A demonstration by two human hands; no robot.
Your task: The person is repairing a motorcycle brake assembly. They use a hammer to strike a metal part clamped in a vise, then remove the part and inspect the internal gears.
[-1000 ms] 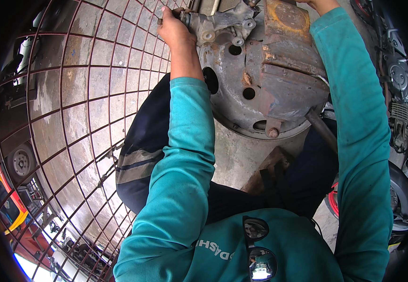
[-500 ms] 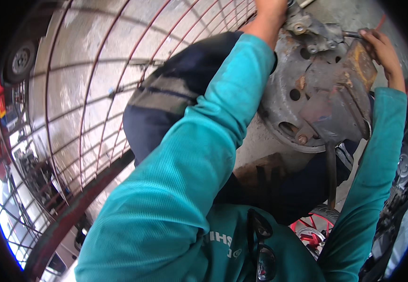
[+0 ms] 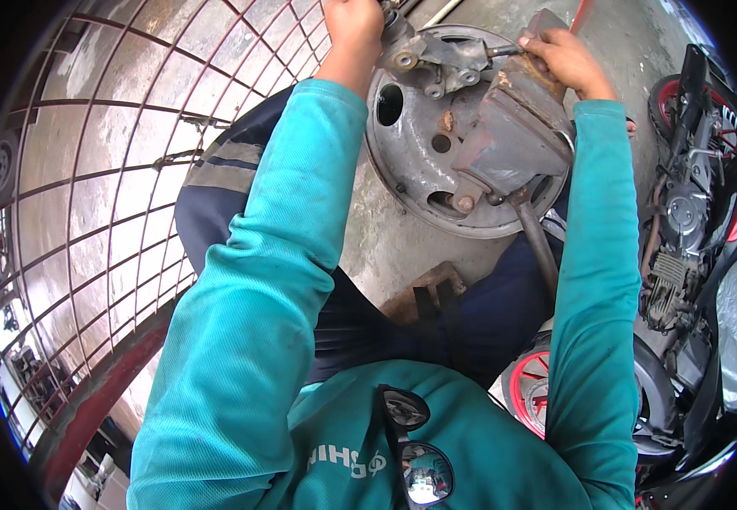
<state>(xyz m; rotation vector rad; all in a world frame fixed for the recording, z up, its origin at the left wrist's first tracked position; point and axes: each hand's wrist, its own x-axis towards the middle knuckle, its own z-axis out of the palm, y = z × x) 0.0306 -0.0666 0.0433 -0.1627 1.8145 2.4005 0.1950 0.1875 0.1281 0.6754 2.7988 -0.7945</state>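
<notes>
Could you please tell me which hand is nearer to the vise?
Right. The right hand is at the upper end of the vise, holding the dark rod. The left hand is farther, left of the vise, at the left end of the metal part.

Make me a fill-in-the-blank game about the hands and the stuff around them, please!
The thin dark rod is gripped by the person's ____ hand.
The metal mesh stands on the person's ____ side.
Hanging on the shirt front is a pair of ____.
The spoked wheel beside the right sleeve has a ____ rim.

Missing words: right; left; sunglasses; red.
</notes>
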